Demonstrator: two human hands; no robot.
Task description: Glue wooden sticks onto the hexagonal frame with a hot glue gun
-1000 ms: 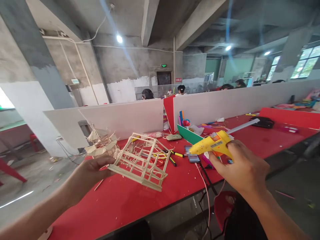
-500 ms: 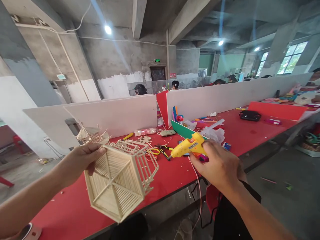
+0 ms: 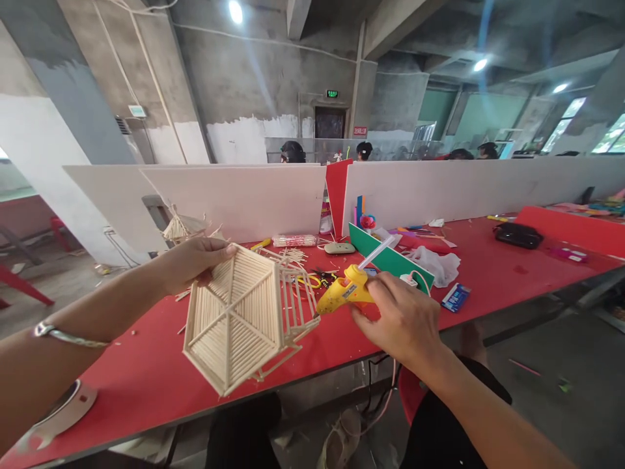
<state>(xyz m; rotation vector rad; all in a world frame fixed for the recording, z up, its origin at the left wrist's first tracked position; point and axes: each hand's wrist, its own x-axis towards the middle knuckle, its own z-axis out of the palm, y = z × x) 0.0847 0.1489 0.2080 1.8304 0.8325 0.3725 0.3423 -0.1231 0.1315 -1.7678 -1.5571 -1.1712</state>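
Observation:
My left hand [image 3: 191,262] grips the top edge of a hexagonal wooden stick model [image 3: 239,319], held above the red table [image 3: 161,384] with its flat hexagon base turned toward me. My right hand [image 3: 398,319] is closed around a yellow hot glue gun [image 3: 344,294]. The gun's nozzle points left and nearly touches the model's open framework side. A white glue stick juts from the back of the gun.
Another stick structure [image 3: 180,228] stands at the back left by the white divider [image 3: 244,198]. Scissors [image 3: 312,281], loose sticks, a green sheet [image 3: 390,259], white tissue [image 3: 437,266] and a small blue box [image 3: 455,297] lie on the table. People sit beyond the dividers.
My left hand turned the model from lying sideways to showing its hexagon base. My right hand brought the glue gun down and left, up to the model's side.

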